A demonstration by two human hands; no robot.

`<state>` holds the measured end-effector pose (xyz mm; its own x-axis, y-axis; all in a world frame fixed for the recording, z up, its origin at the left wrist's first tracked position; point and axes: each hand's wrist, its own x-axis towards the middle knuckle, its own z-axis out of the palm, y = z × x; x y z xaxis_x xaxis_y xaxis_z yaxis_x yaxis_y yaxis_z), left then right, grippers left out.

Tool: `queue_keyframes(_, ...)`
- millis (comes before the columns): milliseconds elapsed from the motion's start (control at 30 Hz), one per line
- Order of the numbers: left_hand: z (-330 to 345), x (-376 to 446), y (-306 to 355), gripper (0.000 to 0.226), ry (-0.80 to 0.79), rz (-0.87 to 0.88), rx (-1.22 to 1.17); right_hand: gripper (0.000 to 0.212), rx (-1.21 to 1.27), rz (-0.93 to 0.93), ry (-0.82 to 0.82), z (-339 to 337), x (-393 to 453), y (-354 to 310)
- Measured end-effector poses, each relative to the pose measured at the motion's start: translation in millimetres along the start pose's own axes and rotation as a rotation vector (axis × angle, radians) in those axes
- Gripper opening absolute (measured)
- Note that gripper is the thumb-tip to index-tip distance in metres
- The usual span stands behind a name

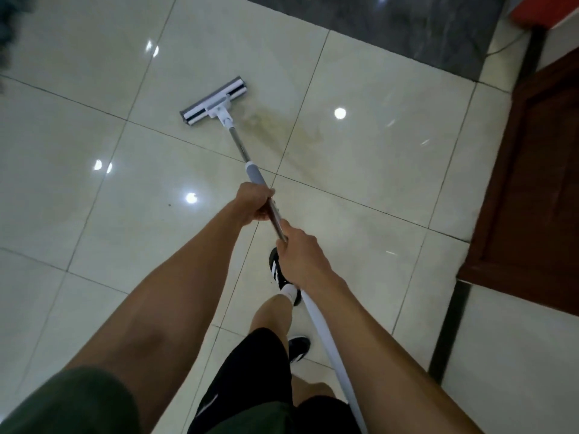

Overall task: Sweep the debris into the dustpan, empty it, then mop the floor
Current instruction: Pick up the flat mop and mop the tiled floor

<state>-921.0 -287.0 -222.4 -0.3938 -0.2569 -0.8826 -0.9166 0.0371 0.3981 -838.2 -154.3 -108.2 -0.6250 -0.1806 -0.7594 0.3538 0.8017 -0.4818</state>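
Left hand: fingers curled tight round the metal section of the mop handle, just below the grey sleeve. Right hand: wrapped round the same pole a short way lower, at about 4 o'clock from the left hand; the two near each other but not touching. White tube of the handle running on from under the right hand toward 5 o'clock, along the right forearm to the bottom edge.

Mop: flat head, white with grey edging, at 11 o'clock from the hands, lying on the floor with its long side slanted from 8 toward 2 o'clock. Pole joined at the middle of the head.

Floor: glossy cream tiles with dark grout lines and bright reflected light spots. Yellowish smear on the tiles immediately at 4 o'clock of the mop head. Small dark speck at 9 o'clock of the left hand.

Dark stone strip at 1 o'clock, top of view. Red-brown wooden panel at 3 o'clock, right edge. Red object in the top right corner, type unclear.

Below the hands: black shorts, black shoe with white stripes and white sock at 6 o'clock of the right hand, second shoe lower. Green sleeve at 7 o'clock.
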Motion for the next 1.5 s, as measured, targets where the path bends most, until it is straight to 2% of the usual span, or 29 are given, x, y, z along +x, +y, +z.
queue_keyframes(267,73,-75,-104,0.027,-0.080,-0.001,0.213,0.050,0.146,0.113,0.060,58,-107,98)
queue_keyframes(367,88,-101,-147,0.031,-0.129,0.025,0.317,0.051,0.208,0.139,0.082,87,-150,126)
queue_keyframes(533,98,-140,-196,0.033,-0.204,0.045,0.391,0.049,0.279,0.174,0.141,127,-201,151)
queue_keyframes(700,92,-153,-219,0.026,-0.228,0.048,0.426,0.050,0.378,0.214,0.179,155,-220,152)
queue_keyframes(900,60,-121,-190,0.029,-0.201,0.092,0.409,0.053,0.401,0.171,0.179,152,-183,105)
queue_keyframes(1067,18,-66,-137,0.027,-0.236,0.135,0.425,0.053,0.450,0.184,0.210,150,-121,44)
queue_keyframes(1333,-27,26,-32,0.029,-0.276,0.185,0.503,0.047,0.553,0.298,0.315,133,-6,-44)
queue_keyframes(1500,-56,39,-24,0.031,-0.310,0.173,0.595,0.048,0.524,0.358,0.322,149,1,-82)
